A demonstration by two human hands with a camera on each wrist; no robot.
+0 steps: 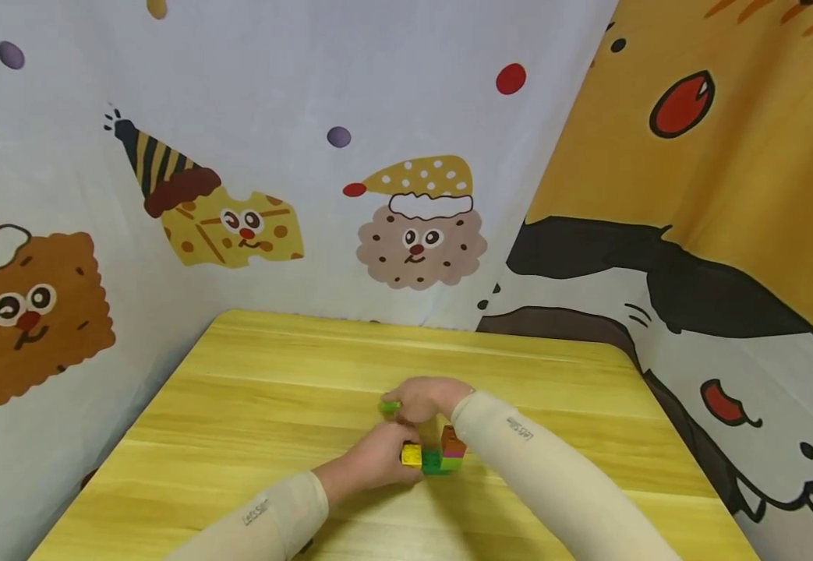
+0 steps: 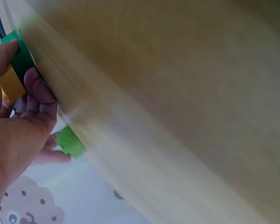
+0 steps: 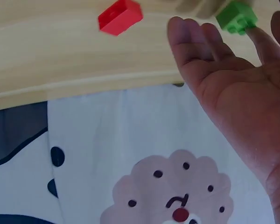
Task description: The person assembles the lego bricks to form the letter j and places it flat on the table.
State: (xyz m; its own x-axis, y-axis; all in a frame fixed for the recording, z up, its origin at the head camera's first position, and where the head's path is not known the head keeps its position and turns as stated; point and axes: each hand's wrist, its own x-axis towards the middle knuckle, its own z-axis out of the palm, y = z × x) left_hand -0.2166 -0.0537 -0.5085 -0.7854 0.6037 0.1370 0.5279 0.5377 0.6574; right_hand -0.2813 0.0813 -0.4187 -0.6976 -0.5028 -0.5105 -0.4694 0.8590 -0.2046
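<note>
My left hand grips a small build of toy bricks near the front middle of the table. Within it are a yellow brick, a dark green brick and a stack with an orange brick on top. Thumb and fingers lie around the build in the left wrist view. Farther back, my right hand reaches across to a loose light green brick. In the right wrist view its index fingertip touches or nearly touches the studs of that light green brick, the thumb standing apart.
A red brick lies on the wooden table, seen only in the right wrist view. Printed cloth hangs close behind the table and along its sides. My right forearm crosses over the table's right half.
</note>
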